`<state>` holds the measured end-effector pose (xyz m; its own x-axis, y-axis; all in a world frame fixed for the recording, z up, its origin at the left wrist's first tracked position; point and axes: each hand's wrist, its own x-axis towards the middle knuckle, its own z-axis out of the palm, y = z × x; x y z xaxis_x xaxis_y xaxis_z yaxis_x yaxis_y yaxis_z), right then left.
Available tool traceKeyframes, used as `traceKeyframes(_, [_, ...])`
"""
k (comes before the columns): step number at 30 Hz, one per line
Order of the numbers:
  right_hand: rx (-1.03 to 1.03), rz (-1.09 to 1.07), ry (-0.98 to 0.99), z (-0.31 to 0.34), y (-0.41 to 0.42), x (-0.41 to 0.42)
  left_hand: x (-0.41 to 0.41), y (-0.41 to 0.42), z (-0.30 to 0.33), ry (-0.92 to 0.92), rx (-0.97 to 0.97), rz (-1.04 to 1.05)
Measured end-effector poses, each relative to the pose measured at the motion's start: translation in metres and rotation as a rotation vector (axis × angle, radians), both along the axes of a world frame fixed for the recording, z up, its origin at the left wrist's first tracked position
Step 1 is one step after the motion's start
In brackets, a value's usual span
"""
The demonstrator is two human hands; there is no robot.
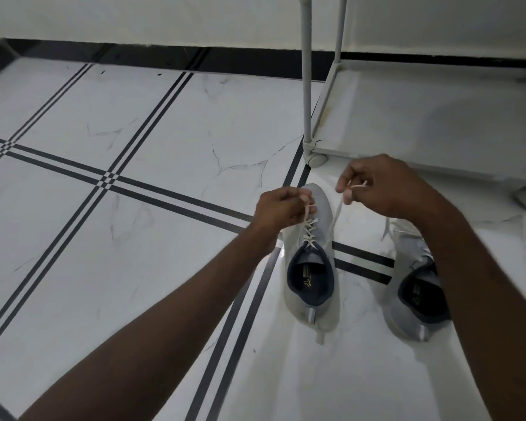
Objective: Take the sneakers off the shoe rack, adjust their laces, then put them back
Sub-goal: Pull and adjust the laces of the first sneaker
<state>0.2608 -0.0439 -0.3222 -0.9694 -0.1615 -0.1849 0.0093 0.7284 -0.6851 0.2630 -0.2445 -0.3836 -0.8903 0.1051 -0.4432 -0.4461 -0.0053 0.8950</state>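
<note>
Two grey sneakers with dark blue linings stand on the tiled floor, toes pointing away from me. Over the left sneaker (pixel 312 302) my left hand (pixel 278 209) pinches one end of its white lace (pixel 308 227) near the toe. My right hand (pixel 380 186) pinches the other lace end, pulled up and to the right. The right sneaker (pixel 416 287) lies under my right forearm, partly hidden, its lace loose on the floor.
The white shoe rack (pixel 325 95) stands just beyond the sneakers at the upper right, its bottom shelf bare, one foot (pixel 316 159) close to the left sneaker's toe. White marble-look floor with dark stripes spreads to the left; a wall with black skirting lies behind.
</note>
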Motion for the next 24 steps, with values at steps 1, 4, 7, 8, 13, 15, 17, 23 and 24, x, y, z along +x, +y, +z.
traceKeyframes(1, [-0.013, 0.001, 0.047, 0.001, -0.004, -0.003, 0.0, 0.009, 0.004, -0.04, 0.015, -0.088])
traceKeyframes(4, [-0.052, -0.042, 0.19, -0.004, -0.014, -0.013, -0.004, 0.019, 0.007, -0.055, -0.052, -0.369])
traceKeyframes(7, [-0.09, -0.132, 0.263, -0.018, -0.02, -0.022, -0.008, 0.013, 0.01, 0.008, -0.129, -0.485])
traceKeyframes(8, [-0.105, -0.166, 0.275, -0.023, -0.022, -0.023, -0.009, 0.011, 0.013, 0.021, -0.155, -0.486])
traceKeyframes(13, [-0.141, -0.552, 0.287, -0.051, -0.027, -0.01, -0.013, 0.002, 0.021, 0.093, -0.269, -0.491])
traceKeyframes(15, [-0.286, -0.58, 0.087, -0.063, -0.026, -0.005, -0.016, -0.002, 0.027, 0.085, -0.262, -0.512])
traceKeyframes(17, [-0.48, -0.498, -0.164, -0.069, -0.032, 0.001, -0.017, -0.007, 0.033, 0.056, -0.246, -0.554])
traceKeyframes(23, [-0.36, -0.504, -0.196, -0.085, -0.04, 0.0, -0.023, -0.018, 0.044, 0.189, -0.61, -0.801])
traceKeyframes(24, [-0.377, -0.547, -0.214, -0.086, -0.039, -0.001, -0.024, -0.017, 0.044, 0.28, -0.743, -0.83])
